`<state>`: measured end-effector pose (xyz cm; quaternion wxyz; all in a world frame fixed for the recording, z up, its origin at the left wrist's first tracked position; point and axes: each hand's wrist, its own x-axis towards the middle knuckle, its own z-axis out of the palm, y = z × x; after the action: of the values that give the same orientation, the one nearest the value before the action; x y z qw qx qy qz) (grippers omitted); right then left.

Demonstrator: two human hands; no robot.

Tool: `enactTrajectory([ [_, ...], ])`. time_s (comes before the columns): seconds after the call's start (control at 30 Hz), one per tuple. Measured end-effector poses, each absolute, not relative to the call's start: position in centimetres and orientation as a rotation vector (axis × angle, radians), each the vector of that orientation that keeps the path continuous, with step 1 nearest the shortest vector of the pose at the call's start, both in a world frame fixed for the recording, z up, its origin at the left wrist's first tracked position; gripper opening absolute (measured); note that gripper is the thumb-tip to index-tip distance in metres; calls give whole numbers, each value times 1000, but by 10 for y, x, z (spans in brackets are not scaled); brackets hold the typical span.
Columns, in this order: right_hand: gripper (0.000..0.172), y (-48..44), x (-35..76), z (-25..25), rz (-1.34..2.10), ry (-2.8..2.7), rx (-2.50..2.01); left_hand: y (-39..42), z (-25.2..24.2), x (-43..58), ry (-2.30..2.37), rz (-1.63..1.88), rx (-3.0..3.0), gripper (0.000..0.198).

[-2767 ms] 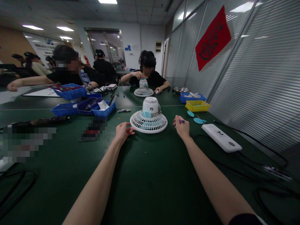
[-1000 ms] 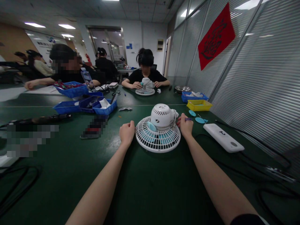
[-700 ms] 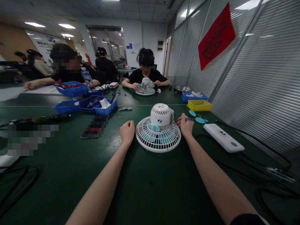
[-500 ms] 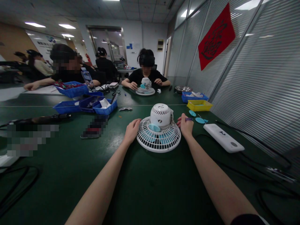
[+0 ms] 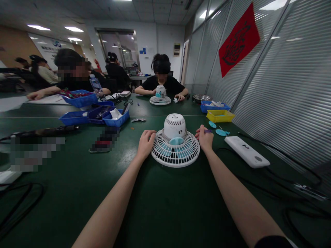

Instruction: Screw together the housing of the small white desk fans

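One white fan, wide grille down, domed end up, axis upright.

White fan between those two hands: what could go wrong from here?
The fan might slide if the left hand, at its edge, pushes unevenly. The purple item in the right hand could scratch it or be dropped. The light-blue pieces lying near the yellow tray might get knocked if that hand swings outward.

Dark green surface, white fan resting cage-down near its middle, second fan farther back, blue bins to the left, yellow tray, light-blue pieces, metal bowl and white oblong block to the right
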<state>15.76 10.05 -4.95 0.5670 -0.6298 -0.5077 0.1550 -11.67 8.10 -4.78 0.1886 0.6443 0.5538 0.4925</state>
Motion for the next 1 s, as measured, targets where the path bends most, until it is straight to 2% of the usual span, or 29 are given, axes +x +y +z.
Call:
enactTrajectory([
  [0.27, 44, 106, 159, -54, 508, -1289, -1400, 82, -50, -115, 1449, 1305, 1863, 32],
  [0.47, 49, 106, 157, -52, 723, -1302, -1266, 81, -49, -115, 1437, 1298, 1817, 33],
  [0.8, 47, 109, 155, -50, 773, -1160, -1314, 83, -47, -117, 1464, 1325, 1653, 32],
  [1.0, 55, 104, 148, -41, 862, -1024, -1322, 86, -48, -121, 1418, 1351, 1466, 47],
])
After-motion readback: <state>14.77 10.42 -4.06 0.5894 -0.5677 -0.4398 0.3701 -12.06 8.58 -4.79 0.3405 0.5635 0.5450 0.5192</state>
